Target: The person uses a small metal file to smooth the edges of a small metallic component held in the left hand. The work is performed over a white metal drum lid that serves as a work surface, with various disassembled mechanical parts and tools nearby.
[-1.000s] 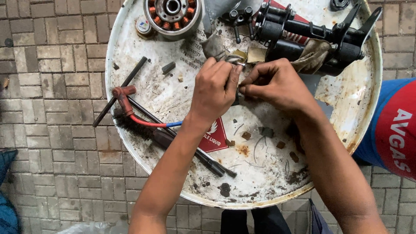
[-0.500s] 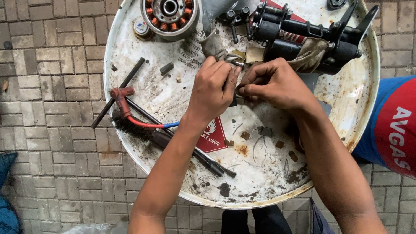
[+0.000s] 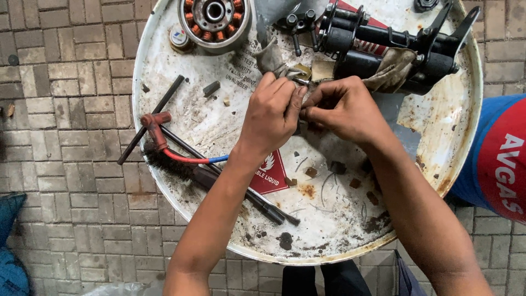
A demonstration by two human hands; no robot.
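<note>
1. Both hands meet over the middle of a rusty white drum lid point(image 3: 164, 71) that serves as the bench.
2. The left hand point(image 3: 271, 118) has its fingers point(image 3: 285, 93) curled inward, pinching a small part hidden between the two hands; I cannot tell what it is.
3. The right hand point(image 3: 345, 112) has its fingers clenched on the same spot, touching the left.
4. At twelve o'clock lies a stator point(image 3: 215, 19); at one, a black fork point(image 3: 383, 41) with a rag point(image 3: 392, 68).
5. At nine, a red-handled tool point(image 3: 156, 129).

A red diamond label point(image 3: 269, 173) sits on the white drum lid point(image 3: 181, 109).
</note>
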